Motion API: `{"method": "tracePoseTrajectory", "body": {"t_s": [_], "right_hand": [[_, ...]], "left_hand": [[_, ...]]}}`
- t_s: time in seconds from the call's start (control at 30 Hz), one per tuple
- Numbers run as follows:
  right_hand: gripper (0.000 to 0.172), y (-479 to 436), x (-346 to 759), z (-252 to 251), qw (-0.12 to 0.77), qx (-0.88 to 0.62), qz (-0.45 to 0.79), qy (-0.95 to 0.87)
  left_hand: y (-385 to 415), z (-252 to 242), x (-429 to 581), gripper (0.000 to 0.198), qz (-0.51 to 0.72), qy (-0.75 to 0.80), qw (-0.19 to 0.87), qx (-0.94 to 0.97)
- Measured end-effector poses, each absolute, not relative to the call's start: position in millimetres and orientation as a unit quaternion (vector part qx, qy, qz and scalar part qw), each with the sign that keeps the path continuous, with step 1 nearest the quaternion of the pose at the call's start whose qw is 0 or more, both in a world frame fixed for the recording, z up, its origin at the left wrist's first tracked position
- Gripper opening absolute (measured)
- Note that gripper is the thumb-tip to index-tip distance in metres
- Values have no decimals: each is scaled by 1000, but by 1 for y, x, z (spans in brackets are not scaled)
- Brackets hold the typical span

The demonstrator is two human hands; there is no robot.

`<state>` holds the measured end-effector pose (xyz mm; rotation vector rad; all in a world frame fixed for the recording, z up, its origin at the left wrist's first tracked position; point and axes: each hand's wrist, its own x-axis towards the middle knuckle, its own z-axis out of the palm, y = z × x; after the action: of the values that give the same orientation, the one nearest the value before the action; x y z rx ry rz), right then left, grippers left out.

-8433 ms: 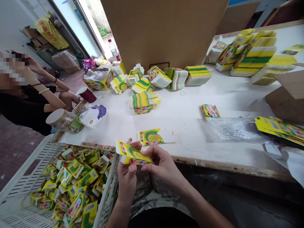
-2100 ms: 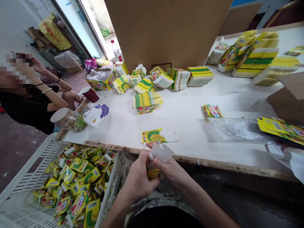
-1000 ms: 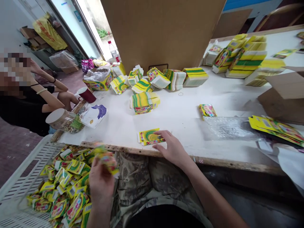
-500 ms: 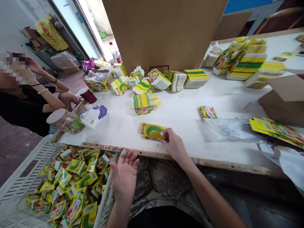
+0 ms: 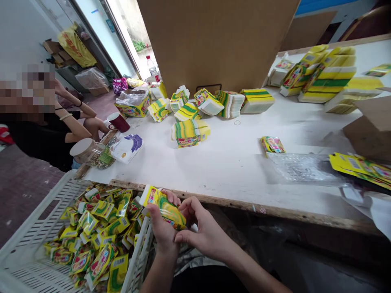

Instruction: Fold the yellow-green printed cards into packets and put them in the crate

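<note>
A small yellow-and-green printed carton (image 5: 166, 207) is held over the table's front edge, tilted, with a white end flap sticking out at its upper left. My left hand (image 5: 165, 236) wraps it from below, thumb on the near side and fingers on the far side. At the carton's lower right end, my right hand (image 5: 204, 230) has its thumb and fingers around that end. A small white bit shows by the right fingers; I cannot make out what it is. Directly left is a white plastic crate (image 5: 39, 228) full of similar filled cartons (image 5: 104, 236).
Bundles of flat cartons (image 5: 191, 132) line the table (image 5: 214, 162) before a large cardboard box (image 5: 214, 44). To the right lie a single carton (image 5: 273, 144) and a clear plastic bag (image 5: 302, 167). A lidded jar (image 5: 94, 154) and mug (image 5: 118, 122) stand left, near a seated person (image 5: 39, 138).
The carton has come from above the table to the front edge, into my left hand, which was open and palm-up. My right hand has moved left and down with it.
</note>
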<state>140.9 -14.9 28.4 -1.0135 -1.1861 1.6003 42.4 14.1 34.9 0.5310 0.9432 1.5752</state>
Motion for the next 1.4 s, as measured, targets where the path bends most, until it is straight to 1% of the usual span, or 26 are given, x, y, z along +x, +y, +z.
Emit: {"method": "tracePoseTrajectory", "body": {"t_s": [0.1,0.2,0.23,0.27,0.33,0.4,0.43,0.5,0.57,0.6,0.67,0.73,0.83,0.87,0.9,0.93,0.97,1.0,1.03,1.07,1.1,1.2,1.23,1.3,1.37,1.4], "right_hand": [[42,-13,143,25,411,-430,621,-510],[32,-12,148,25,406,-445,580,-549],[28,-12,149,25,407,-445,568,-560],[24,-11,150,25,409,-446,556,-570],[15,-9,151,25,422,-453,528,-581],[10,-6,154,25,437,-465,493,-591],[10,-4,157,26,446,-469,475,-596],[11,1,168,28,466,-472,439,-606],[16,6,184,30,481,-480,392,-620],[20,8,192,30,483,-487,360,-632],[26,8,203,32,466,-501,283,-672],[31,5,205,33,435,-488,209,-727],[27,-6,194,35,402,-408,162,-804],[27,-10,190,35,398,-385,156,-818],[27,-13,186,34,401,-378,151,-821],[31,-16,184,32,417,-390,145,-808],[39,-18,182,30,445,-418,143,-779],[50,-19,181,27,479,-453,153,-736],[61,-20,180,24,514,-486,182,-683],[68,-20,179,22,542,-507,235,-627],[69,-19,177,20,558,-513,312,-573],[59,-17,169,19,529,-457,594,-398],[56,-16,166,20,510,-428,663,-343],[50,-14,161,22,486,-386,733,-278],[47,-11,159,21,485,-367,741,-284],[49,-10,160,20,488,-366,732,-303]], "left_hand": [[14,32,41,74,630,445,588,243],[14,31,40,89,646,458,561,243],[15,30,40,87,655,462,546,245],[15,29,40,80,661,469,531,247],[17,24,40,55,672,483,502,250],[20,20,40,34,687,490,473,253],[22,19,39,29,690,491,465,257],[25,23,32,26,689,488,463,269],[25,36,19,32,676,480,457,321],[24,47,11,41,666,473,445,368],[16,69,-5,63,646,453,379,483],[6,89,-14,78,587,452,336,582],[-3,93,-11,103,337,497,338,725],[-2,88,-7,95,274,490,346,752],[-1,81,-3,77,223,489,363,761],[2,72,0,61,189,493,382,759],[4,63,3,54,179,506,382,752],[5,55,5,50,176,520,377,746],[4,48,7,52,183,530,362,745],[3,42,8,56,195,536,338,748],[2,38,9,61,207,538,313,755],[-4,32,12,67,237,516,261,780],[-5,32,12,68,245,503,254,789],[-5,31,14,68,249,473,254,806],[-3,32,14,63,249,457,257,815],[-1,32,14,58,246,457,259,815]]}}
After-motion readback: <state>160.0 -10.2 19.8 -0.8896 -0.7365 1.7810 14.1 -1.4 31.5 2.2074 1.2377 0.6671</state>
